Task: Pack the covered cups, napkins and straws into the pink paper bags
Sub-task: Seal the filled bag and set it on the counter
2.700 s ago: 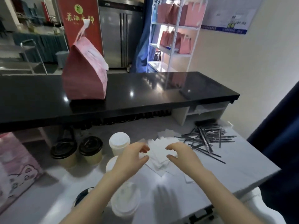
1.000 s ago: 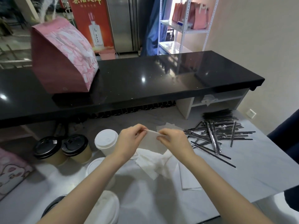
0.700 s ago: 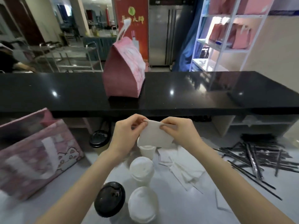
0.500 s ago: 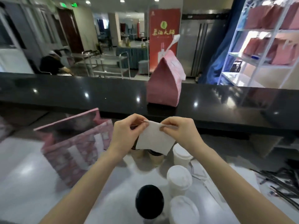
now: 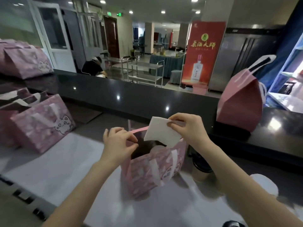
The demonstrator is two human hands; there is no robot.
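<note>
Over the mouth of the pink patterned paper bag (image 5: 152,167) on the pale table (image 5: 65,161), my right hand (image 5: 188,128) pinches a folded white paper napkin (image 5: 162,132) while my left hand (image 5: 118,141) pinches the rim open; next, I reckon, lower it inside

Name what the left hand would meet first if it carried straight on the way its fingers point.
Probably the napkin hanging from the right hand over the open bag; depth is unclear.
</note>
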